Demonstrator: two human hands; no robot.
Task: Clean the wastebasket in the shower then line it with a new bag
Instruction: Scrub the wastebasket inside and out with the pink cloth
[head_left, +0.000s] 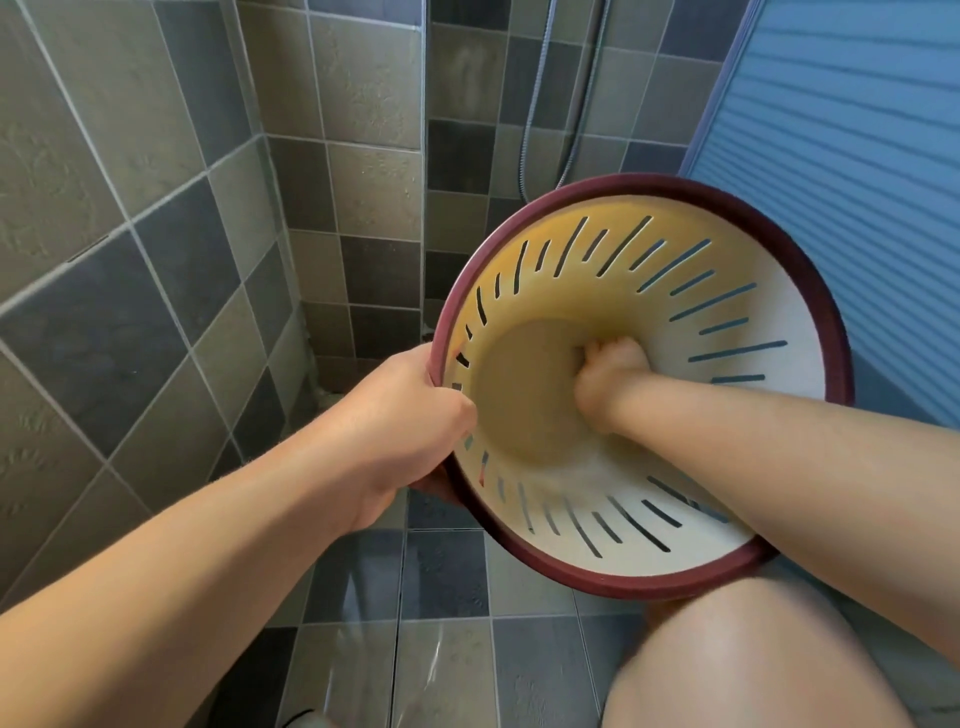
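Observation:
A round cream wastebasket (727, 291) with slotted walls and a dark red rim is held tilted, its mouth facing me, above the shower floor. My left hand (415, 415) grips the rim on its left side, fingers curled over the edge. My right hand (608, 379) reaches deep inside with my forearm across the lower right rim; its fingers press against the bottom of the basket near the wall. I cannot see anything held in that hand.
Grey and dark tiled walls meet in a corner behind the basket. A shower hose (576, 130) hangs on the back wall. A blue ribbed door panel (857, 156) stands to the right. My knee (727, 660) is below the basket. A clear plastic bag (374, 670) lies on the wet floor.

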